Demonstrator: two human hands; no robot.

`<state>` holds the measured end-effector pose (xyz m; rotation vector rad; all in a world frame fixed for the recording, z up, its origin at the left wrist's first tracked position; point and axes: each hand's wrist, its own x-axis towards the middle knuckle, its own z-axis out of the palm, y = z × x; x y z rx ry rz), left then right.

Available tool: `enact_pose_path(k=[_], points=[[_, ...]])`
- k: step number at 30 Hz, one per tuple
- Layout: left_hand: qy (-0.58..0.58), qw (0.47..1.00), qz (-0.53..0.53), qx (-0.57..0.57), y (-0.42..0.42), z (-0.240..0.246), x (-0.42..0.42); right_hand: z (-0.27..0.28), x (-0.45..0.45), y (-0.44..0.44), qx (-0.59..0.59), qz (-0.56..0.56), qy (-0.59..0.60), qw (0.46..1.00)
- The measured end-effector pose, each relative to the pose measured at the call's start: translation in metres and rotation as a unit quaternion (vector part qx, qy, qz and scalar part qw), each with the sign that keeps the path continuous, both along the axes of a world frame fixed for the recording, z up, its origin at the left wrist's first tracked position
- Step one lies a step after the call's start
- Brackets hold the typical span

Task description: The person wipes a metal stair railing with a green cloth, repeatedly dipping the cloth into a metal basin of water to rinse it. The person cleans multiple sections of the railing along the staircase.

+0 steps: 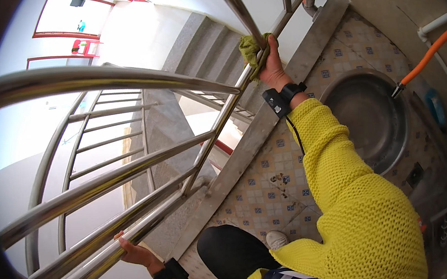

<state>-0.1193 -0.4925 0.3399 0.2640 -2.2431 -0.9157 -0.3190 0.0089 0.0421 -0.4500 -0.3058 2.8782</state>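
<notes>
My right hand [271, 61] grips a crumpled olive-green cloth [251, 50], pressed around the lower rail of a stainless-steel railing [225, 116] where an upright bar meets it. Some of the palm and the fingers are hidden behind the bar and cloth. Lower left, my left hand [138, 256] is closed around another tube of the same railing, its fingertips showing at the tube's edge. Both wrists wear black straps with small boxes and cables, below yellow knitted sleeves [334, 159].
A metal basin [365, 118] stands on the patterned tile floor [271, 184] to my right. An orange hose [432, 53] with a metal nozzle hangs over its rim. Concrete stairs [205, 45] lie beyond the railing, past a raised stone curb [245, 147]. White pipes [439, 23] run along the wall.
</notes>
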Motion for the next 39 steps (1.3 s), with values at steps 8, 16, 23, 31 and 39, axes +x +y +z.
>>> enact_pose_path(k=[8, 16, 23, 31, 39], points=[[-0.009, 1.0, -0.007, 0.023, -0.004, -0.003, 0.0, -0.008, -0.033, 0.069, 0.076, -0.005, -0.062, 0.995], [-0.001, 1.0, -0.016, 0.002, -0.001, -0.003, -0.001, -0.027, -0.062, 0.101, 0.118, -0.087, -0.151, 0.978], [0.011, 1.0, -0.016, 0.014, -0.005, -0.003, -0.001, -0.024, -0.009, 0.015, 0.034, 0.04, 0.033, 0.998], [0.002, 1.0, 0.004, -0.002, -0.015, -0.004, 0.002, 0.026, 0.102, 0.054, 0.091, 0.345, -0.089, 0.93], [-0.446, 0.891, 0.02, -0.085, -0.025, -0.005, 0.037, 0.062, 0.292, 0.157, 0.252, 0.365, -0.195, 0.875]])
